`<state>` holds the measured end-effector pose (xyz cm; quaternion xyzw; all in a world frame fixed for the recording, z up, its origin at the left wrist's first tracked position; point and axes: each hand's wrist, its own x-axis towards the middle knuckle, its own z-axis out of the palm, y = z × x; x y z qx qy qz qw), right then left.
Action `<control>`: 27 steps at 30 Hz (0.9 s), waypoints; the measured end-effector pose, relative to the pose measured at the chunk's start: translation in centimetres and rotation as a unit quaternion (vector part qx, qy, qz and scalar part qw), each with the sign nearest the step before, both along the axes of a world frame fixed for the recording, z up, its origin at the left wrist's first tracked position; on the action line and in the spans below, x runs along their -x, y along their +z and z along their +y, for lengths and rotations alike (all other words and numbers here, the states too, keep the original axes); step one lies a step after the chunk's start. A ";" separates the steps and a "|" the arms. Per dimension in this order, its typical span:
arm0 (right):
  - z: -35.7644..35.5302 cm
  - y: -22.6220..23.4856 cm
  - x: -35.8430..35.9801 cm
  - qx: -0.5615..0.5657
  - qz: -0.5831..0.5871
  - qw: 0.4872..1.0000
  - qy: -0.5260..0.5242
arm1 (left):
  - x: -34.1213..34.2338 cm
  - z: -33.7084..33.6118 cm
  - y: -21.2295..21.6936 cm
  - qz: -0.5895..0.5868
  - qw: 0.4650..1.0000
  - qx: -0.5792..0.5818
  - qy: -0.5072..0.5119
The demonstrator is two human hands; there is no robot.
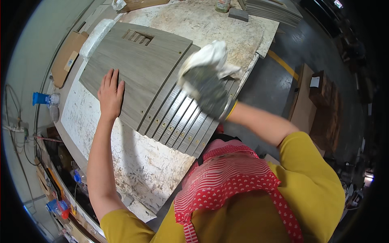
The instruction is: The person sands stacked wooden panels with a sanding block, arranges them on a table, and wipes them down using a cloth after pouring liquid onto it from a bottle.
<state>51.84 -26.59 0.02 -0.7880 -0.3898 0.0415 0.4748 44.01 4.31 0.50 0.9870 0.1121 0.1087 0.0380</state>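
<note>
A stack of grey wood-grain panels point(135, 67) lies on the worktable, fanned out so that their edges overlap in steps toward me. The top panel has a slotted cutout point(137, 37) near its far end, and small round holes dot the edges. My bare left hand point(110, 95) rests flat on the left side of the top panel, fingers stretched out. Over the stepped edges on the right is my right hand point(206, 91), in a dark grey glove and blurred by motion. It is closed on a crumpled white cloth point(208, 54), whose loose end hangs to the right.
The worktable point(146, 162) is white with brown stains. A clear-wrapped bundle point(97, 38) and a brown board point(67, 60) lie at the left. Beyond stand a can point(223, 5), a grey block point(238, 14) and more panels point(273, 11). Wooden boxes point(324, 97) stand on the floor at right.
</note>
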 end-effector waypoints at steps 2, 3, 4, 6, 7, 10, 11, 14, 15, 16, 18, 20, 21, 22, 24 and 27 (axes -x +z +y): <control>2.0 -4.3 5.1 -0.069 -0.206 0.974 0.072 | -0.5 -0.3 0.4 0.002 1.000 0.007 -0.001; 2.8 -3.6 8.1 -0.047 -0.254 0.961 0.096 | -0.2 -0.3 0.4 0.008 1.000 0.014 0.005; 3.4 -2.7 10.1 -0.024 -0.306 0.945 0.117 | -0.2 -0.4 0.4 0.005 1.000 0.015 -0.001; 4.3 -2.3 11.9 -0.052 -0.126 0.956 0.261 | -0.2 -0.2 0.1 0.014 1.000 -0.003 0.005; 3.8 -2.2 11.6 -0.053 -0.069 0.955 0.284 | -0.5 -0.1 0.0 0.011 1.000 -0.005 0.000; -0.5 1.0 7.2 -0.056 0.190 0.952 0.235 | 0.2 0.3 -0.7 0.001 1.000 -0.005 0.012; -3.0 -0.8 4.0 0.043 -0.088 0.978 0.185 | 0.3 0.3 -0.4 -0.002 1.000 0.002 0.011; -7.1 0.4 -2.3 -0.212 0.078 0.972 0.059 | -0.1 0.2 -0.3 -0.007 1.000 0.014 0.009; -8.6 -1.8 -5.3 -0.012 -0.001 0.999 -0.051 | -0.7 -0.2 -0.1 -0.012 1.000 0.012 -0.003; -7.5 -1.7 -4.3 -0.012 0.002 0.999 -0.047 | -0.5 -0.3 -0.1 -0.009 1.000 0.013 0.000; -3.6 -1.2 -0.7 0.159 -0.303 0.935 -0.097 | -0.6 -0.2 -0.1 -0.013 1.000 0.007 -0.003; -0.9 -2.6 3.6 0.032 0.025 0.999 -0.017 | -0.6 0.5 -0.5 -0.014 1.000 0.000 0.001; 0.3 -4.7 6.1 -0.022 -0.034 0.999 0.014 | -0.9 0.2 -0.8 -0.014 1.000 -0.003 -0.008; 0.8 -6.2 8.5 -0.076 -0.090 0.992 0.045 | -0.6 0.0 -1.1 -0.012 1.000 -0.003 -0.013; 0.9 -2.7 10.1 0.130 -0.256 0.953 0.093 | -0.1 1.2 -1.4 -0.021 1.000 -0.011 -0.004; -0.2 1.4 4.8 -0.033 0.048 0.993 0.099 | 0.3 1.2 -1.6 -0.018 1.000 0.001 0.004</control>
